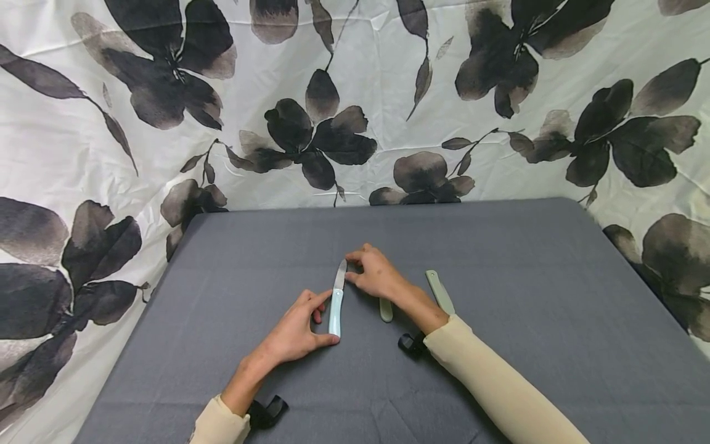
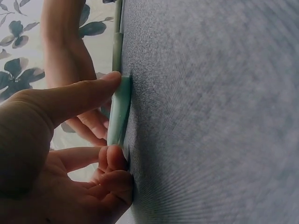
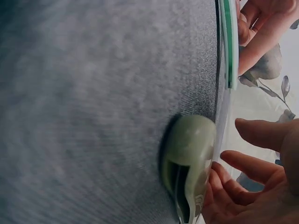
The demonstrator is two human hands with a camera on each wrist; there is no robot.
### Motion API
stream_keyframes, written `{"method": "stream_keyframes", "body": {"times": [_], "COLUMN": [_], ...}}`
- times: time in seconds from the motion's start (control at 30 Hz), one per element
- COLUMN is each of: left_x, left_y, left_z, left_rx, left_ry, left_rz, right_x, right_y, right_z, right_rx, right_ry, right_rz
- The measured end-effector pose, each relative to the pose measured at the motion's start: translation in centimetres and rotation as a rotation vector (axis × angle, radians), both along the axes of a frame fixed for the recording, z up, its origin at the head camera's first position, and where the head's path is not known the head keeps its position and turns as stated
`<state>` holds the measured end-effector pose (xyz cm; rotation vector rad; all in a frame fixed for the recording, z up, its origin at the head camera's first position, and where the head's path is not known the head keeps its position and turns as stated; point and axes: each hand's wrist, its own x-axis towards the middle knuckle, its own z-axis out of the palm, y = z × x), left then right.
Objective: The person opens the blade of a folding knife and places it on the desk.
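A small knife (image 1: 336, 312) with a pale blue handle lies on the grey table, its blade (image 1: 341, 274) pointing away from me. My left hand (image 1: 294, 333) pinches the handle lengthwise, with the thumb at the butt and the index finger near the blade end. In the left wrist view, the other left fingers curl beside the handle (image 2: 120, 112). Around the blade tip is my right hand (image 1: 374, 271), its thumb and index finger apart. Whether it touches the blade is unclear. Below the right hand lies a sage-green piece (image 3: 191, 144) with a rounded end and dark slot, partly hidden.
A pale green handle-like piece (image 1: 440, 291) with a hole near its end lies right of my right forearm, which hides its near end. The grey cloth-covered table (image 1: 249, 246) meets a floral curtain (image 1: 388, 123) at the back. Black straps sit at both wrists.
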<state>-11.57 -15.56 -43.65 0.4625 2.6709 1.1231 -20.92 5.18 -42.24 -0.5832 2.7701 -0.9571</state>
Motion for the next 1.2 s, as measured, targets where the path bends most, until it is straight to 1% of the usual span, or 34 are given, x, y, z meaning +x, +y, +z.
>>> {"method": "stream_keyframes", "body": {"times": [0.17, 0.33, 0.43, 0.5, 0.67, 0.77, 0.87, 0.97, 1.07, 1.13, 1.2], "left_x": [0.1, 0.0, 0.1, 0.1, 0.1, 0.0, -0.3, -0.6, -0.8, -0.8, -0.8], "left_y": [0.0, -0.1, -0.2, -0.1, 0.3, 1.0, 1.9, 3.1, 4.4, 5.1, 5.6], "left_z": [0.1, 0.0, -0.1, -0.1, 0.1, 0.5, 0.9, 1.4, 1.8, 1.9, 2.0], "left_rx": [-0.017, -0.014, -0.001, 0.01, 0.053, 0.085, 0.121, 0.151, 0.161, 0.153, 0.126], "left_ry": [-0.002, 0.009, 0.018, 0.023, 0.046, 0.077, 0.122, 0.151, 0.151, 0.141, 0.134], "left_rz": [-0.008, -0.019, -0.023, -0.022, 0.018, 0.041, 0.042, 0.007, -0.052, -0.089, -0.112], "right_x": [0.1, -0.1, -0.2, -0.1, 0.2, 0.4, 0.6, 0.9, 1.2, 1.4, 1.6], "right_y": [0.0, 0.2, 0.5, 0.9, 2.2, 3.1, 3.8, 4.4, 5.0, 5.4, 5.8], "right_z": [0.1, 0.1, 0.1, 0.1, 0.4, 0.7, 1.0, 1.3, 1.3, 1.1, 1.0], "right_rx": [0.086, 0.114, 0.098, 0.07, 0.002, -0.013, -0.016, -0.021, -0.023, -0.016, -0.011], "right_ry": [-0.034, -0.056, -0.06, -0.058, -0.044, -0.05, -0.054, -0.046, -0.044, -0.044, -0.047], "right_rz": [0.014, 0.035, 0.051, 0.051, 0.006, -0.017, -0.029, -0.051, -0.08, -0.099, -0.116]}}
